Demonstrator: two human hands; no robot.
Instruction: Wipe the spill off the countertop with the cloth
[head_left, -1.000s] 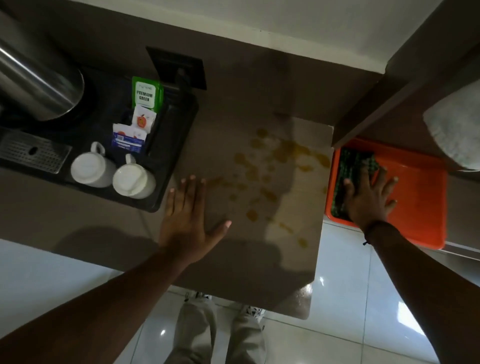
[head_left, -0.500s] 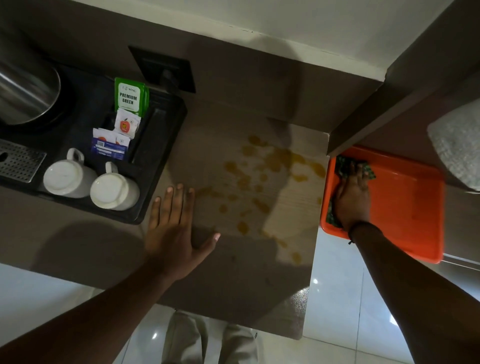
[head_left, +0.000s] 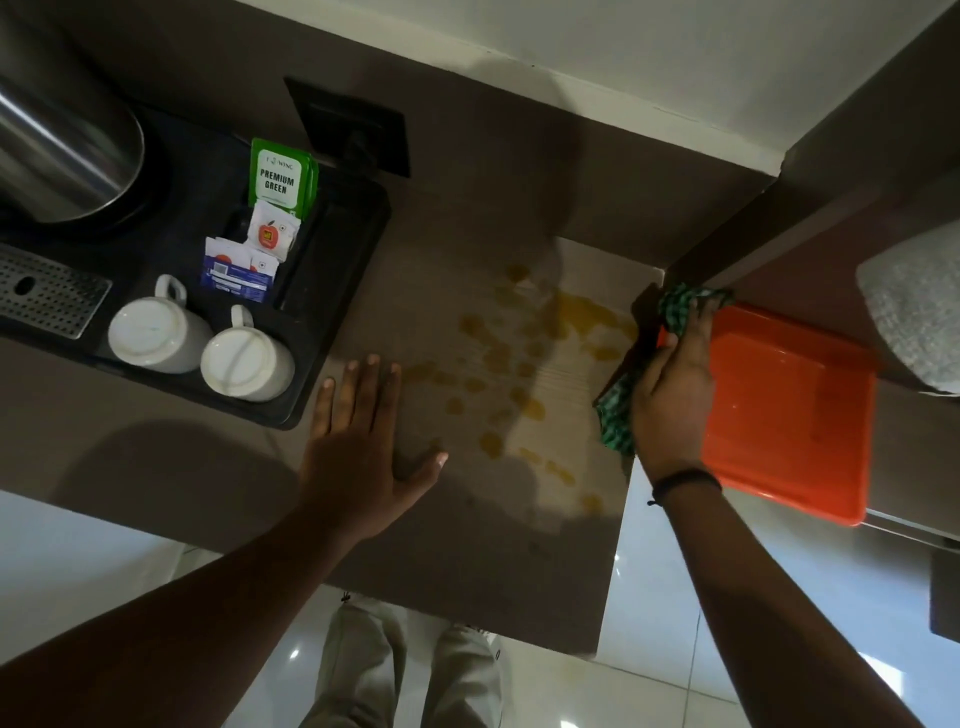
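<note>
An orange-yellow spill (head_left: 524, 358) lies in scattered drops and a larger puddle across the brown countertop (head_left: 467, 545). My right hand (head_left: 672, 395) is shut on a green checked cloth (head_left: 615, 415), holding it at the counter's right edge, just over the left rim of an orange tray (head_left: 789, 410). The cloth's top corner shows above my fingers. My left hand (head_left: 358, 447) rests flat on the counter, fingers spread, left of the spill and touching its nearest drops.
A black tray (head_left: 332, 291) at left holds two white cups (head_left: 156, 332), tea and sugar sachets (head_left: 283, 176) and a steel kettle (head_left: 57, 140). A black wall socket (head_left: 353, 130) sits behind. A white towel (head_left: 914, 312) is at far right. Tiled floor lies below.
My right hand closed on the cloth in the orange tray and carried it left to the counter's edge. My left hand stayed flat on the counter.
</note>
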